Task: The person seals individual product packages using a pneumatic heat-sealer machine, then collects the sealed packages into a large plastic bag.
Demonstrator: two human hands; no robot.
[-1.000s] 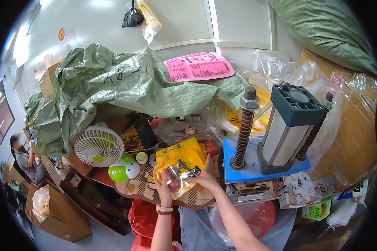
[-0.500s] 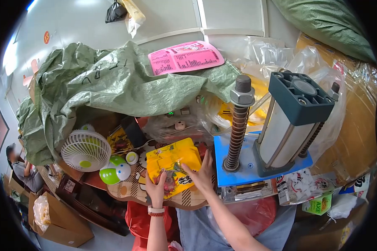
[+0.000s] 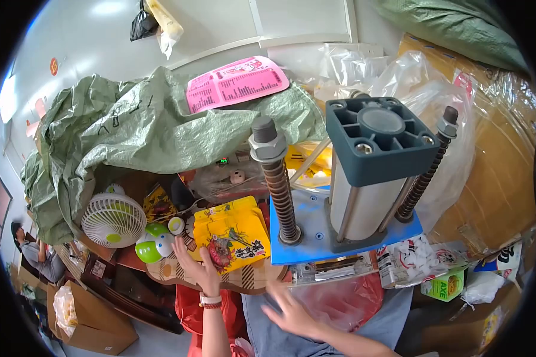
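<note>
A stack of flat yellow printed packets [image 3: 231, 229] lies on a brown patterned board [image 3: 178, 275] in front of me. Just left of the stack, my left hand [image 3: 199, 271] is raised with its fingers stretched out and nothing in it. My right hand [image 3: 292, 310], a little smeared by motion, hovers over my lap below the board's front edge, fingers apart and empty. Right of the packets stands a press with a blue plate [image 3: 307, 250], a cylinder [image 3: 360, 208] and posts with springs [image 3: 284, 202]. Below that plate, metal parts [image 3: 342, 269] show.
A white fan [image 3: 113, 219] and a green-and-white toy-like object [image 3: 153, 244] stand left of the board. Green woven sheeting [image 3: 161, 131] with a pink card [image 3: 238, 84] hangs behind. An open box of white pieces [image 3: 420, 259] sits at right. Another person [image 3: 39, 253] sits far left.
Both hands have let go of the yellow packets. The right hand has drawn back toward my lap, the left has shifted left. My view has turned, so the press appears further left.
</note>
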